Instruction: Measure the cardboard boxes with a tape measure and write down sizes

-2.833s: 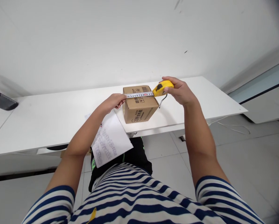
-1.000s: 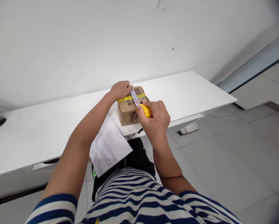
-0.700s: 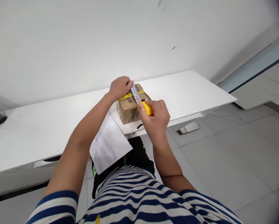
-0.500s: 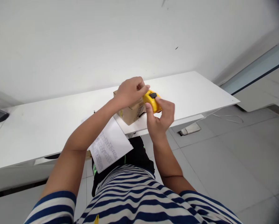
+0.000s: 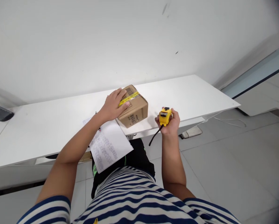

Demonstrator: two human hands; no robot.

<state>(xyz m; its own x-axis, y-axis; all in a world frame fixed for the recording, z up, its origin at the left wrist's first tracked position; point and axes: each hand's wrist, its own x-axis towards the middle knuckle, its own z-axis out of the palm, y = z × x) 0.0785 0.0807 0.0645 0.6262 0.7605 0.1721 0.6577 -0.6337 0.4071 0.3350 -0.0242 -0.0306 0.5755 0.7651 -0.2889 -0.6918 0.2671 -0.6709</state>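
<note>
A brown cardboard box (image 5: 136,110) with printed marks and a band of yellow tape across its top sits at the table's front edge. My left hand (image 5: 115,105) lies on the box's left side and top, its fingers stretched out and apart. Right of the box, my right hand (image 5: 173,121) is closed around a yellow tape measure (image 5: 165,116), whose black strap hangs down. Partly under my left forearm, a handwritten sheet of paper (image 5: 111,146) juts over the front edge.
The white table (image 5: 191,93) runs along a white wall (image 5: 139,40). At the far left stands a dark object (image 5: 0,112), cut off by the frame. A white power-strip-like object (image 5: 192,132) and a thin cable (image 5: 230,122) lie on the tiled floor.
My left hand has left the tape measure and come down onto the box. My right hand has moved right and lower with the tape measure, turning it. More of the box now shows.
</note>
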